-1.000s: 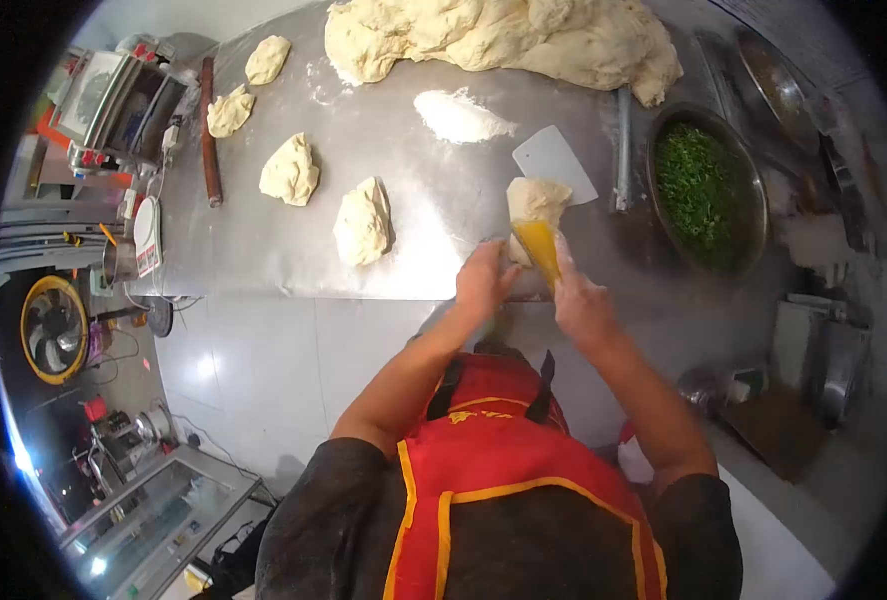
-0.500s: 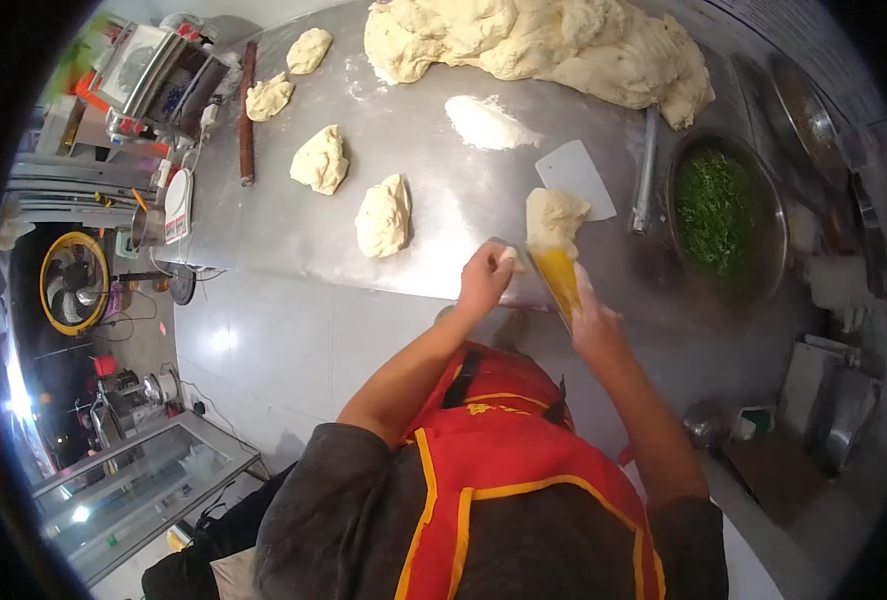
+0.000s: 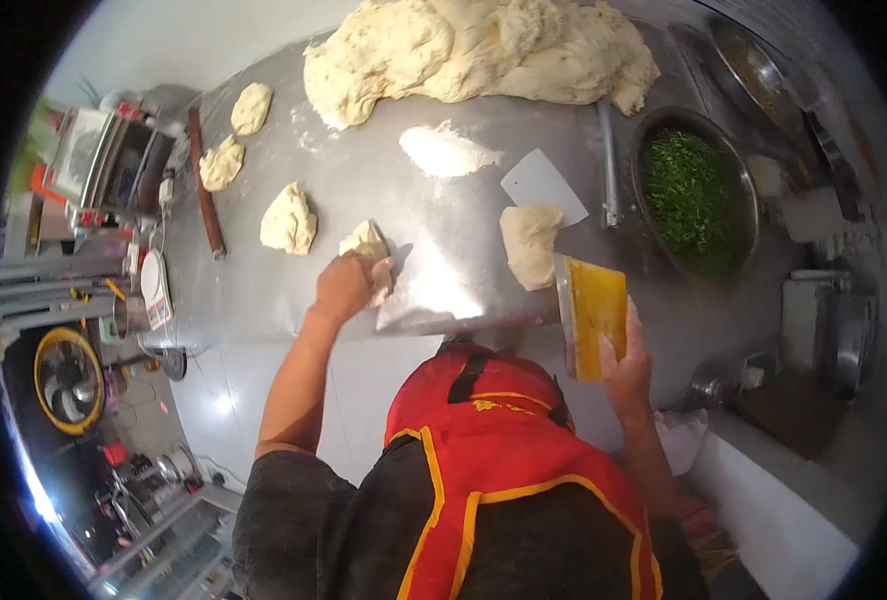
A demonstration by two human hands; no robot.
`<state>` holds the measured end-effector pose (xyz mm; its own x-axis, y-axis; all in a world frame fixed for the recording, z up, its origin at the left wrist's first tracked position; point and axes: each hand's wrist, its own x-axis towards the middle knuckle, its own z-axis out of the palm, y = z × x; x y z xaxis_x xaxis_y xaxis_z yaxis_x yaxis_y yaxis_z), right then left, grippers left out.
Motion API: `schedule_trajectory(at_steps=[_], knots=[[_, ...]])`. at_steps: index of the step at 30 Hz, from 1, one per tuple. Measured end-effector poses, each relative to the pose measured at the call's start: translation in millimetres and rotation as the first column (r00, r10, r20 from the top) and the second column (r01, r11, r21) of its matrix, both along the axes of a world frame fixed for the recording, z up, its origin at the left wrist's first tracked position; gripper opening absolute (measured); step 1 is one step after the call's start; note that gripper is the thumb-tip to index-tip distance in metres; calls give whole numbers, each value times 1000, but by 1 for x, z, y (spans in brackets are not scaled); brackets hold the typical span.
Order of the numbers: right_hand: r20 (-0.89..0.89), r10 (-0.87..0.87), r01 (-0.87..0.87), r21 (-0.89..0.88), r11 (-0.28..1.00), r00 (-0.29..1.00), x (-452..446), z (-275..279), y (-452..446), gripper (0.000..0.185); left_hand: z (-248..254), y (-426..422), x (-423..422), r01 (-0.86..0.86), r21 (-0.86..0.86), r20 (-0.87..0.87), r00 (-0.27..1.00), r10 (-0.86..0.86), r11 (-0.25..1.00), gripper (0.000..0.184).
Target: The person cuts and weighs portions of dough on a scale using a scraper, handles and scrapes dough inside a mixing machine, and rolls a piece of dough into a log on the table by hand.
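My left hand [image 3: 347,284] is on a piece of dough [image 3: 363,240] near the front edge of the steel table, its fingers curled over the near side. My right hand [image 3: 625,362] grips a yellow-handled dough scraper [image 3: 597,312], held up at the table edge with its metal blade facing left. Just left of the scraper lies a smooth lump of dough [image 3: 531,245], touching a white plastic scraper [image 3: 545,185]. Another dough piece [image 3: 288,219] rests left of my left hand.
A large mass of dough [image 3: 483,50] spreads along the back. White flour [image 3: 448,150] is heaped mid-table. At right are a metal bar [image 3: 608,165] and a bowl of chopped greens [image 3: 691,195]. Two small dough pieces lie by a rolling pin [image 3: 204,185] at left.
My left hand has moved left from beside the cut lump to the dough piece. The scraper has come away from the lump, rightward and nearer my body. The camera view has shifted.
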<state>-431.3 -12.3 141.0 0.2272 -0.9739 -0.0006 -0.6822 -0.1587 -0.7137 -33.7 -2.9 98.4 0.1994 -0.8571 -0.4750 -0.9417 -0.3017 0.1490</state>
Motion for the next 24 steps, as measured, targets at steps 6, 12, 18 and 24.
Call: schedule_trajectory(at_steps=[6,12,18,24], knots=[[123,-364,354,96,930,923,-2,-47,20,60,9,-74,-77,255,-597,-129,905,-405,760,89],[281,-572,526,228,819,770,6,-70,45,62,-65,-99,-181,397,-559,-146,817,-558,728,84],[281,-636,533,366,763,718,39,-118,41,67,-67,-106,-147,320,-597,-342,728,-594,736,69],[339,-586,472,365,803,736,117,-116,-47,70,-91,-128,-117,0,-638,-587,648,-486,770,56]])
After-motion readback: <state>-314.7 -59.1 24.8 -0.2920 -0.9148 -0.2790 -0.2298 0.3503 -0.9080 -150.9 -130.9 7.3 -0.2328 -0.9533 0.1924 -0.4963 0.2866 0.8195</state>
